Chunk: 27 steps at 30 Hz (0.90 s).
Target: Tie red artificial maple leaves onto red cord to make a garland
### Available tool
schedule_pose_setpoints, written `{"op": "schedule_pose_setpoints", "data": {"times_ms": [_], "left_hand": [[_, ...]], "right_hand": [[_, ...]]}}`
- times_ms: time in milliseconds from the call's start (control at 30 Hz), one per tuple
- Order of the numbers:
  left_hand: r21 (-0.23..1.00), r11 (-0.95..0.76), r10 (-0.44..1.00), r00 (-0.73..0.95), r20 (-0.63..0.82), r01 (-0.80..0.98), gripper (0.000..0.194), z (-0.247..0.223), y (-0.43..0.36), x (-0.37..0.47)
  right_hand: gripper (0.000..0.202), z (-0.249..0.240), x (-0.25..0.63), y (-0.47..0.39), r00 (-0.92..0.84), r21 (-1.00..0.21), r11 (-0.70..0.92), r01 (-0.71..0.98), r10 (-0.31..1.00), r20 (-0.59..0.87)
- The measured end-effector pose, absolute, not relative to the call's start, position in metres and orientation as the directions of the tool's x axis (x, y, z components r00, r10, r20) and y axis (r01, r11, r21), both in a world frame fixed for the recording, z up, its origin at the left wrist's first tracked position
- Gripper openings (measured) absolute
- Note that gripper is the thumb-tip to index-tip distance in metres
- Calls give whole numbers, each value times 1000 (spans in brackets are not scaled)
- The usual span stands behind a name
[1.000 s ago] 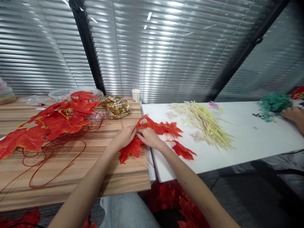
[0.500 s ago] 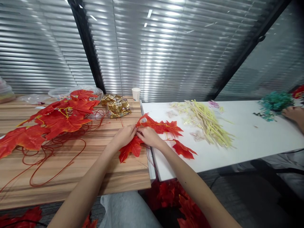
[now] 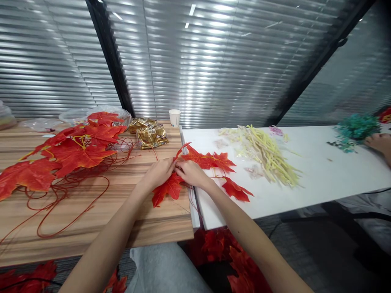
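Note:
My left hand (image 3: pixel 161 171) and my right hand (image 3: pixel 190 171) meet over the seam between two tables, fingers pinched together on a red artificial maple leaf (image 3: pixel 168 189). The exact spot they grip, perhaps its stem or a cord, is hidden by the fingers. More red leaves (image 3: pixel 210 159) spread beyond my right hand onto the white table, and a single leaf (image 3: pixel 236 189) lies right of my wrist. Thin red cord (image 3: pixel 192 195) hangs down at the table edge below my hands.
Left on the wooden table (image 3: pixel 128 228) lie a pile of red leaves (image 3: pixel 77 152) and tangled red cord (image 3: pixel 73 221). Gold wrappers (image 3: pixel 152 136) and a paper cup (image 3: pixel 174 118) stand behind. Yellow strips (image 3: pixel 269 158) cover part of the white table (image 3: pixel 320 175); another person's hand (image 3: pixel 378 143) touches teal foliage (image 3: pixel 357 128).
My hands keep their pinch on the leaf at nearly the same place, with only slight finger movement. The whole view has shifted slightly.

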State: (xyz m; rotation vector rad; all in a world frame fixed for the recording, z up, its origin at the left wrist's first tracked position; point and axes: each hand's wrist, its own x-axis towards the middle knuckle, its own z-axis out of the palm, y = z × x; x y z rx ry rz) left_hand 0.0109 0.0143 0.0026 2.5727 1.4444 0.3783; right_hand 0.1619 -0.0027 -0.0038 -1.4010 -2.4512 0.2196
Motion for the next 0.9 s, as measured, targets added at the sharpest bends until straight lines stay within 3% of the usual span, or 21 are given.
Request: {"op": "schedule_pose_setpoints", "data": {"times_ms": [900], "left_hand": [[213, -498, 867, 482, 127, 840, 34, 3, 13, 11]], "right_hand": [[26, -7, 161, 0, -482, -285, 519, 806, 854, 193]]}}
